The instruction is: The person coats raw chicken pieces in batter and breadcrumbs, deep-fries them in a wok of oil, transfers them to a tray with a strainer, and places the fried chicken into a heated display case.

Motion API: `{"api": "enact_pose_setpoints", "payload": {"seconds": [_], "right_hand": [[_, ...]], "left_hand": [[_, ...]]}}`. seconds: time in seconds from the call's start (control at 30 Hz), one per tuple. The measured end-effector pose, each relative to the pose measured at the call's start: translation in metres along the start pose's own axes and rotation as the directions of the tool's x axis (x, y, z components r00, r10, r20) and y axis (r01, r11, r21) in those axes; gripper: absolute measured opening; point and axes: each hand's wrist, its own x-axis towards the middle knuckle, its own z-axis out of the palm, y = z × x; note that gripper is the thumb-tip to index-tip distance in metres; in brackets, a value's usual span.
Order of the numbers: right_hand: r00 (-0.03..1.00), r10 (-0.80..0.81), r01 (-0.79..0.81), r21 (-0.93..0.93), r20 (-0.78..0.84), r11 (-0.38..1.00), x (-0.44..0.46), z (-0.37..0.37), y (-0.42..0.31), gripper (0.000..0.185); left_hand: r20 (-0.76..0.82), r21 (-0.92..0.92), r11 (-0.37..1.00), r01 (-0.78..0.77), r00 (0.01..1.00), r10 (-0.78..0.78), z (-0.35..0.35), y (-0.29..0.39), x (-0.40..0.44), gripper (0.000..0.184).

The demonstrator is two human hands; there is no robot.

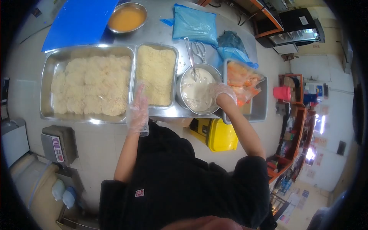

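Observation:
My left hand (138, 109), in a clear plastic glove, is held at the near edge where two metal trays meet, its fingers stretched out and holding nothing I can see. Beside it, the small tray (177, 73) contains pale yellow breadcrumbs (155, 69). On its other side, flat crumb-coated pieces (90, 82) fill much of the large tray (48, 101). My right hand (222, 91), also gloved, reaches over the rim of a round metal bowl (182, 101) into creamy white batter (193, 90). Its fingertips are hidden there. A metal spoon (190, 53) leans in the bowl.
A grey bin (262, 103) with bagged orange pieces (241, 82) stands right of the bowl. Behind are scissors (198, 50), a blue bag (194, 25), a bowl of orange liquid (127, 18) and a blue board (78, 25). A yellow container (222, 136) sits below the table edge.

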Motion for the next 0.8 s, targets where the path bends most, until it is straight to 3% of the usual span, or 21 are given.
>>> {"api": "enact_pose_setpoints", "payload": {"seconds": [0.17, 0.27, 0.4, 0.47, 0.57, 0.67, 0.8], "right_hand": [[0.979, 0.108, -0.089, 0.115, -0.173, 0.989, 0.047, 0.039, 0.004, 0.029], [0.992, -0.106, 0.106, 0.001, -0.072, 0.994, 0.056, 0.048, 0.004, 0.028], [0.987, -0.093, 0.096, 0.01, -0.132, 0.995, 0.048, 0.048, 0.004, 0.028], [0.988, -0.063, 0.071, 0.053, -0.14, 0.996, 0.044, 0.042, 0.002, 0.028], [0.989, -0.068, 0.081, 0.093, -0.128, 0.992, 0.037, 0.035, 0.004, 0.028], [0.978, -0.083, 0.107, 0.123, -0.19, 0.987, 0.034, 0.035, 0.016, 0.036], [0.996, -0.011, 0.018, 0.083, -0.09, 0.996, 0.004, -0.008, -0.003, 0.04]], "left_hand": [[-0.052, 0.134, 0.989, -0.062, 0.996, 0.07, 0.001, -0.002, 0.0, 0.049], [-0.003, 0.131, 0.99, 0.05, 0.999, -0.05, -0.002, 0.008, -0.003, 0.048], [-0.124, 0.087, 0.986, -0.144, 0.98, 0.154, 0.007, -0.006, 0.0, 0.046], [-0.136, 0.073, 0.986, -0.149, 0.978, 0.158, 0.01, -0.019, 0.0, 0.044], [-0.058, 0.074, 0.997, 0.004, 0.998, 0.001, 0.003, -0.014, -0.005, 0.043], [-0.061, 0.058, 0.998, 0.007, 0.998, -0.004, 0.001, -0.016, -0.003, 0.042], [-0.056, 0.107, 0.994, 0.027, 0.998, -0.021, -0.002, -0.008, -0.002, 0.041]]}}
